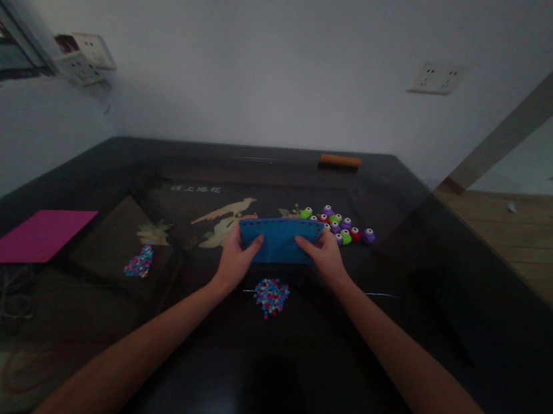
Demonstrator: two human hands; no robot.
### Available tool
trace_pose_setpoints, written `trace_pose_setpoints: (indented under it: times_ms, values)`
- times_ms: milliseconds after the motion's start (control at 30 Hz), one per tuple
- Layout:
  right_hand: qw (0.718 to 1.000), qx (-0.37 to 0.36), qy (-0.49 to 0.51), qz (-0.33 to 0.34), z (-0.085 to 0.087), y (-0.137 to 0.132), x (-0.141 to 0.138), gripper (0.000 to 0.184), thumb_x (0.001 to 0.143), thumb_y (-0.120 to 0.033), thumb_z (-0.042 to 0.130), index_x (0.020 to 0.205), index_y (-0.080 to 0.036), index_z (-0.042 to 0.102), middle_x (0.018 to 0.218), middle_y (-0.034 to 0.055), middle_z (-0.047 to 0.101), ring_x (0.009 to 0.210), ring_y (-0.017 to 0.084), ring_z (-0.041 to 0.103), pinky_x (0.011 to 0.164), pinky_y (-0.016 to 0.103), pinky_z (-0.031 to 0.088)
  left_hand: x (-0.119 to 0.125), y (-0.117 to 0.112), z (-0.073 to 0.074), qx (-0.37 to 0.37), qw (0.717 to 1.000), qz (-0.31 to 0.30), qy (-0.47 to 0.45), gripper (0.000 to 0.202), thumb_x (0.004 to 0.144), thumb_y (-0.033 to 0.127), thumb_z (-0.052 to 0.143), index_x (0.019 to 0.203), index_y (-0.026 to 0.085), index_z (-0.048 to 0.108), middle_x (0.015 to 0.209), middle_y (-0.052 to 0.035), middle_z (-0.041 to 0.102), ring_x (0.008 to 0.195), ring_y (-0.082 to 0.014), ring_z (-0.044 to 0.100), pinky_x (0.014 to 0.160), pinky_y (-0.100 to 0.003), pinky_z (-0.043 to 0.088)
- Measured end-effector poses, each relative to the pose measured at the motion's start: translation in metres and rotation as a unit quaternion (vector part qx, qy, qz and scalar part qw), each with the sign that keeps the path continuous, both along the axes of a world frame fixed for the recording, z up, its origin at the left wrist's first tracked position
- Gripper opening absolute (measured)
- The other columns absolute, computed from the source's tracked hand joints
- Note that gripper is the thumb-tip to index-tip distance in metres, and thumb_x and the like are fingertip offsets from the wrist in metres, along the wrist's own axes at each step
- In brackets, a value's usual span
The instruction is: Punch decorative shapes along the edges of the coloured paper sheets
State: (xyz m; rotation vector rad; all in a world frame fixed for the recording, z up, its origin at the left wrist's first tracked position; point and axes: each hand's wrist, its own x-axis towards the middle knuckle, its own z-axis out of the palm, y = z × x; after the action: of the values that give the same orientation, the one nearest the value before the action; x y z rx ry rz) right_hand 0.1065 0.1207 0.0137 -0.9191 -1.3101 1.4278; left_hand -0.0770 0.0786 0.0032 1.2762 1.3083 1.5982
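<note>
A blue rectangular sheet (279, 244) with a row of dark marks along its top edge is held up over the dark table. My left hand (239, 253) grips its left end and my right hand (325, 257) its right end. Both thumbs press on the near face, while most fingers are hidden behind it. Just below the sheet, on the tabletop, lies a pile of small blue, pink and white bead-like pieces (270, 295). Beyond my right hand sits a cluster of round purple, green and red pieces (346, 224) with white eye-like tops, partly covered by the sheet.
A second heap of small coloured pieces (139, 262) lies to the left, near a flat magenta sheet (37, 237). An orange-brown bar (340, 162) rests at the back edge of the glossy dark table (216, 367). The wall with sockets (437, 78) rises behind it.
</note>
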Motion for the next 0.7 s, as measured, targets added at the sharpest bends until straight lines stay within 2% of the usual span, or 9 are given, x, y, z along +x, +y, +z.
trace_pose_setpoints:
  times_ms: [233,467,700]
  values:
    - [1.0,0.0,0.001,-0.002,0.009,-0.007,-0.003,0.04,0.063,-0.041,0.076,0.094,-0.022,0.062,0.097,0.0055,0.071,0.094,0.028,0.066,0.086,0.047,0.053,0.001,-0.002,0.006,0.014,0.999,0.032,0.019,0.035,0.076,0.038,0.065,0.104,0.018,0.057,0.102,-0.0077,0.067,0.098,-0.0268,0.063,0.09,-0.045,0.049]
    - [0.999,0.002,-0.036,0.012,0.0,-0.001,-0.001,0.033,0.065,-0.04,0.075,0.089,-0.02,0.065,0.095,0.0082,0.071,0.088,0.028,0.067,0.083,0.048,0.054,0.002,-0.001,-0.005,0.01,1.0,0.016,0.023,0.035,0.079,0.036,0.064,0.108,0.017,0.056,0.106,-0.009,0.066,0.1,-0.0259,0.062,0.092,-0.043,0.048]
    - [0.998,0.04,-0.05,-0.014,0.007,-0.003,-0.002,0.036,0.065,-0.039,0.074,0.093,-0.017,0.065,0.096,0.0101,0.071,0.087,0.027,0.068,0.081,0.046,0.054,0.002,-0.002,0.001,0.048,0.997,0.039,0.046,0.029,0.079,0.036,0.064,0.1,0.018,0.057,0.105,-0.0074,0.066,0.1,-0.0248,0.063,0.091,-0.042,0.048]
